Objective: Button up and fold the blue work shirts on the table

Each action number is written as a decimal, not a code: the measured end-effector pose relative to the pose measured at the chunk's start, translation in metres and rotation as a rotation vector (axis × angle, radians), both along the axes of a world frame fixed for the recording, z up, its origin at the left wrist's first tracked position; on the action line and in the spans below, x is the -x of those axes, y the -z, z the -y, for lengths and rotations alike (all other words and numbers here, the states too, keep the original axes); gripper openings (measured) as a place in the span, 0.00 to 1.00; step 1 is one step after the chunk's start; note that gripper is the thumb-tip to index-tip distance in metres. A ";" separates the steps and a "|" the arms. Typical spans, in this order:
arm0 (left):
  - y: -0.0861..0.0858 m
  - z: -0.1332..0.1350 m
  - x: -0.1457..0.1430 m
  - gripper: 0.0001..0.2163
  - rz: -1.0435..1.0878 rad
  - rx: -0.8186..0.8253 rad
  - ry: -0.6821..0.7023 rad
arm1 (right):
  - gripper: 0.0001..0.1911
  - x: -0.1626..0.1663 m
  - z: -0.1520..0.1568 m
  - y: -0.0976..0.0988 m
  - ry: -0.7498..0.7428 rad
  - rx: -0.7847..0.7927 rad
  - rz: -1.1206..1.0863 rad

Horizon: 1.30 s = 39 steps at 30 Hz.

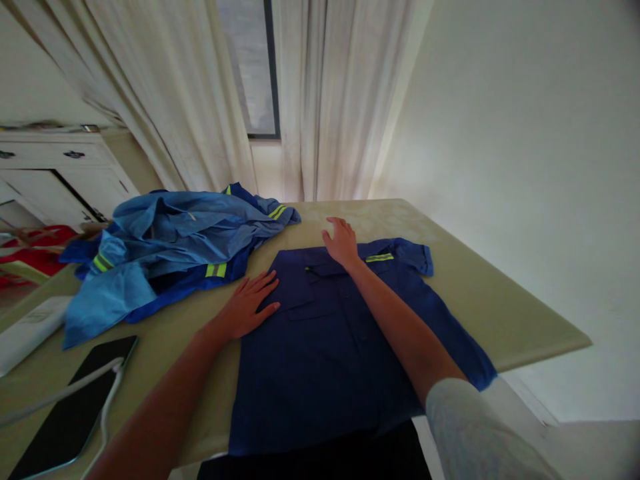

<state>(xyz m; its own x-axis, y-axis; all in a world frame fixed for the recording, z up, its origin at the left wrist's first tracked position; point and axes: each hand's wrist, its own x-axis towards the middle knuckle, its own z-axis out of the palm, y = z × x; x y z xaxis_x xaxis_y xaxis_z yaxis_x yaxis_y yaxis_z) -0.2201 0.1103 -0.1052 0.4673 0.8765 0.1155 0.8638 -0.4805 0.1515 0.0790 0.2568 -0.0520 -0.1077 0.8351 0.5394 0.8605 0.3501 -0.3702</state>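
Note:
A navy work shirt (pixel 310 373) with yellow-green reflective strips lies spread on the table in front of me, its lower edge at the near side of the tabletop. My left hand (pixel 249 303) rests flat on the shirt's left edge, fingers extended. Over the far edge near the collar is my right hand (pixel 342 241), fingers apart and holding nothing that I can see; whether it touches the cloth I cannot tell. One sleeve (pixel 413 253) is bent out at the far right. My right forearm covers part of the shirt's front.
A heap of blue work shirts (pixel 175 233) lies at the table's far left. Nearer are a black phone-like device (pixel 65 413) with a white cable (pixel 65 393) and a white box-shaped object (pixel 33 333). Beyond the table (pixel 520 333) hang curtains (pixel 340 100); a wall stands right.

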 end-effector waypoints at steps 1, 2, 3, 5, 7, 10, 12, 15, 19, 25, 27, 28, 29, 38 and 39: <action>-0.001 0.001 0.001 0.32 -0.002 -0.014 0.011 | 0.24 -0.024 -0.001 -0.004 0.047 0.024 -0.001; -0.001 0.002 0.001 0.31 -0.004 -0.028 0.019 | 0.25 -0.051 -0.001 -0.006 0.107 0.054 0.006; -0.001 0.002 0.001 0.30 -0.006 -0.039 0.028 | 0.27 -0.080 0.000 -0.006 0.185 0.091 0.016; 0.000 0.003 0.000 0.28 -0.003 -0.055 0.039 | 0.31 -0.139 0.009 -0.001 0.377 0.168 0.023; -0.001 0.002 -0.003 0.26 0.016 -0.075 0.032 | 0.33 -0.192 0.022 0.008 0.585 0.205 -0.012; -0.007 0.000 -0.011 0.25 0.084 -0.163 0.000 | 0.35 -0.243 0.040 0.028 0.784 0.256 -0.086; -0.015 -0.002 -0.023 0.25 0.129 -0.228 -0.008 | 0.37 -0.256 0.044 0.040 0.797 0.326 -0.093; -0.029 -0.008 -0.057 0.23 0.150 -0.222 0.030 | 0.36 -0.255 0.036 0.052 0.740 0.371 -0.093; -0.039 -0.026 -0.131 0.23 0.136 -0.113 0.175 | 0.26 -0.248 0.020 0.059 0.651 0.318 -0.142; -0.035 -0.088 -0.265 0.27 0.164 -0.001 0.150 | 0.30 -0.260 0.022 0.057 0.644 0.158 -0.287; -0.031 -0.109 -0.305 0.28 0.166 0.000 0.048 | 0.32 -0.264 0.028 0.053 0.673 0.166 -0.328; -0.029 -0.117 -0.322 0.29 0.168 -0.011 0.003 | 0.33 -0.265 0.031 0.052 0.682 0.175 -0.336; -0.025 -0.123 -0.336 0.29 0.167 -0.024 -0.027 | 0.35 -0.265 0.034 0.051 0.686 0.185 -0.337; 0.005 -0.125 -0.355 0.30 0.094 -0.097 0.072 | 0.41 -0.269 0.032 0.050 0.665 0.280 -0.373; 0.005 -0.126 -0.354 0.30 0.087 -0.086 0.078 | 0.42 -0.271 0.029 0.050 0.669 0.285 -0.418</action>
